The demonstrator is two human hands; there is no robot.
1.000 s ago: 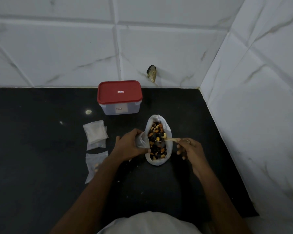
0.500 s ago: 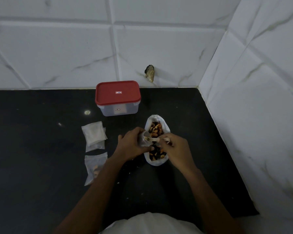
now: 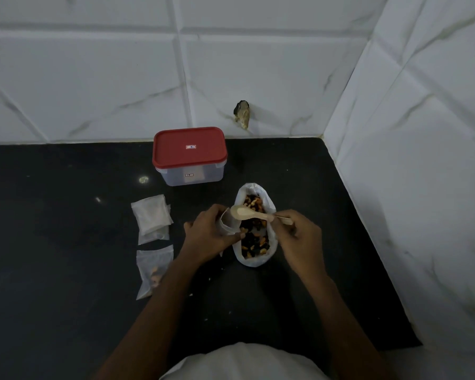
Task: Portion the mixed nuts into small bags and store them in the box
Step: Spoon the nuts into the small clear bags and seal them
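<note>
On the black bench (image 3: 66, 270), the left hand (image 3: 211, 235) curls around a small clear bag (image 3: 226, 225), holding its mouth up beside the large white bag (image 3: 254, 262) of mixed nuts (image 3: 254, 239). The right hand (image 3: 296, 239) pinches the handle of a pale wooden spoon (image 3: 251, 214), whose bowl sits over the small bag's mouth. Behind, near the tiled wall, stands the box (image 3: 192, 175) with its red lid (image 3: 189, 149) on. To the left lie a stack of empty small bags (image 3: 151, 215) and, nearer the person, a portioned bag (image 3: 154, 270) with a few nuts inside.
</note>
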